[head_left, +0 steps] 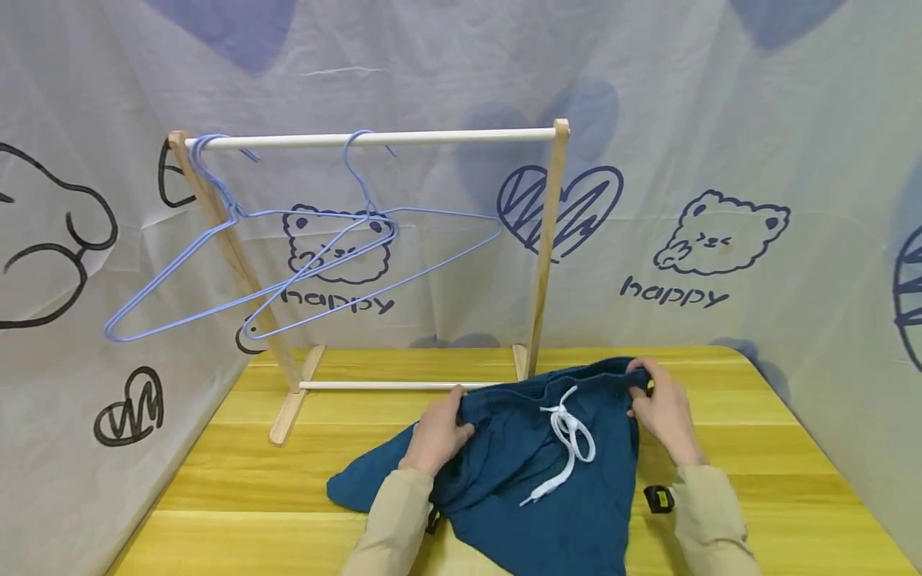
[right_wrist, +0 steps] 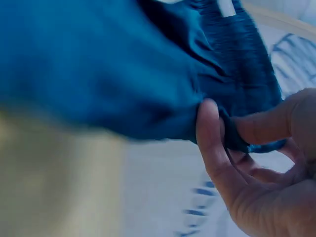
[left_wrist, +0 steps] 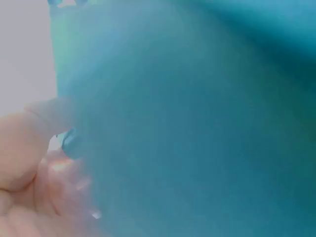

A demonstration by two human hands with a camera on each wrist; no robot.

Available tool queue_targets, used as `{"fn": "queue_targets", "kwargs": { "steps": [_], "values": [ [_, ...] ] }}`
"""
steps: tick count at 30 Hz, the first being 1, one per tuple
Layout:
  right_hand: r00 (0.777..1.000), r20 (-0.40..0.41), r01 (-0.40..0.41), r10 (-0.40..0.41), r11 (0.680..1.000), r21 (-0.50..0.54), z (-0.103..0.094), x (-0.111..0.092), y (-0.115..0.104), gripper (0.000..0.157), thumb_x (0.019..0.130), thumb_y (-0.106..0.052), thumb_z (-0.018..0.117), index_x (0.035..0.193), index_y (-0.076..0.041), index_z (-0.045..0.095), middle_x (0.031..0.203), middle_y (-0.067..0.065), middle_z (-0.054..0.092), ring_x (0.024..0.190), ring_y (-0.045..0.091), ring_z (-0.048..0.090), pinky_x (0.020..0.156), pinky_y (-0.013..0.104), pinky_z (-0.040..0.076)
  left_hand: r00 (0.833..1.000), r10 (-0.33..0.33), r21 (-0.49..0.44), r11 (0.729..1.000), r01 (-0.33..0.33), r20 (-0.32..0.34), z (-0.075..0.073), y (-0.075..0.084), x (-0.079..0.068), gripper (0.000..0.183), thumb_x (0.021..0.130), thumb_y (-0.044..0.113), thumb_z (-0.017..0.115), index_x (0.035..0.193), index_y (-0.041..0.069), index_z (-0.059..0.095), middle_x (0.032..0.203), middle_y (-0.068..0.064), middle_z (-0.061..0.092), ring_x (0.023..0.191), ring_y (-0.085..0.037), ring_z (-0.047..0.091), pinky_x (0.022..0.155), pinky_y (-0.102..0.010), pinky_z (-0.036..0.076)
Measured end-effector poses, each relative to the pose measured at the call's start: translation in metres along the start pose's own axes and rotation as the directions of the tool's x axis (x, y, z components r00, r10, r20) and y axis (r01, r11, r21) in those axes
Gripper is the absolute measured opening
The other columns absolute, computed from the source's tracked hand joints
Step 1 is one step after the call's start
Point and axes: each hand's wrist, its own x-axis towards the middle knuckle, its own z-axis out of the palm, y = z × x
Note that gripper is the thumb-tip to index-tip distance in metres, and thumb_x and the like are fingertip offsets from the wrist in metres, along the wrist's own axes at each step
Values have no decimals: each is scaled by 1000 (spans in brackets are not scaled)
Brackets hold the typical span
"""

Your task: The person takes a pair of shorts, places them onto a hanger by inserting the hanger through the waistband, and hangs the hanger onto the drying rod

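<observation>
Dark blue shorts [head_left: 533, 448] with a white drawstring [head_left: 569, 440] tied in a bow are held up over the table by their elastic waistband. My left hand [head_left: 438, 432] grips the waistband at its left end, thumb against the cloth. At the right end of the waistband, my right hand [head_left: 664, 404] pinches the fabric; the right wrist view shows the thumb and fingers [right_wrist: 212, 128] on either side of it. One leg of the shorts spreads left, the other hangs toward me. In the left wrist view the blue cloth [left_wrist: 197, 128] fills most of the picture and is blurred.
Behind the shorts stands a small wooden rack [head_left: 547, 240] with a white top rail [head_left: 446, 138]. Light blue wire hangers [head_left: 317, 272] hang from its left and middle. The wood-grain table [head_left: 756, 448] runs back to a printed cloth backdrop [head_left: 720, 120].
</observation>
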Motion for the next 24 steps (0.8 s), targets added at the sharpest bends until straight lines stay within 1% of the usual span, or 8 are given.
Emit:
{"fn": "queue_targets", "kwargs": {
  "steps": [3, 7, 9, 11, 13, 17, 20, 24],
  "values": [
    [974, -184, 130, -132, 991, -23, -18, 13, -22, 21, 89, 12, 53, 106, 1, 61, 106, 30, 62, 73, 37, 68, 59, 42, 58, 990, 79, 4, 997, -79, -118, -20, 11, 4, 37, 90, 5, 71, 123, 4, 55, 81, -15, 67, 67, -22, 58, 60, -33, 46],
    [863, -416, 297, -287, 954, -41, -41, 27, -56, 21, 90, 16, 50, 102, 7, 64, 103, 29, 59, 87, 44, 61, 74, 16, 55, 946, 165, -1, 985, -172, -280, -52, 33, 8, 29, 91, 2, 69, 115, 6, 55, 85, -19, 71, 69, -28, 64, 60, -35, 50],
    [803, -492, 364, -337, 930, -43, -52, 30, -70, 21, 90, 16, 49, 101, 8, 64, 101, 29, 57, 89, 43, 61, 78, 2, 42, 916, 185, -20, 979, -205, -356, -68, 44, 8, 24, 92, 0, 67, 112, 7, 54, 89, -20, 72, 74, -31, 68, 64, -39, 56],
    [756, -538, 415, -372, 909, -44, -59, 27, -81, 19, 90, 16, 50, 100, 9, 65, 100, 29, 56, 89, 42, 59, 81, -1, 34, 885, 192, -43, 972, -232, -425, -82, 53, 6, 21, 93, -1, 66, 109, 7, 55, 95, -20, 73, 80, -33, 70, 71, -44, 59],
    [737, -548, 447, -395, 893, -43, -62, 21, -85, 17, 89, 15, 53, 97, 9, 66, 97, 27, 57, 89, 40, 57, 82, 5, 36, 861, 187, -65, 967, -246, -474, -91, 57, 1, 17, 93, -2, 65, 106, 6, 57, 100, -20, 74, 85, -35, 71, 78, -47, 61],
    [790, -470, 438, -393, 899, -15, -52, 3, -75, 13, 84, 14, 58, 90, 6, 66, 92, 22, 60, 85, 33, 57, 82, 10, 39, 849, 169, -77, 968, -239, -501, -92, 49, -9, 13, 91, -4, 66, 99, 4, 59, 94, -19, 73, 81, -34, 68, 78, -45, 60],
    [866, -366, 376, -342, 926, 24, -35, -9, -59, 14, 81, 13, 60, 86, 2, 66, 90, 16, 63, 83, 25, 60, 79, 1, 40, 868, 137, -61, 980, -188, -478, -82, 34, -15, 14, 88, -6, 67, 91, 6, 60, 86, -16, 71, 74, -30, 64, 69, -38, 56],
    [929, -250, 297, -275, 953, 56, -8, -23, -39, 18, 79, 12, 62, 83, -5, 66, 89, 11, 65, 74, 14, 62, 65, 6, 49, 887, 76, -41, 993, -107, -456, -65, 12, -21, 18, 81, -7, 69, 85, 9, 61, 76, -12, 68, 66, -26, 57, 61, -30, 43]
  ]
}}
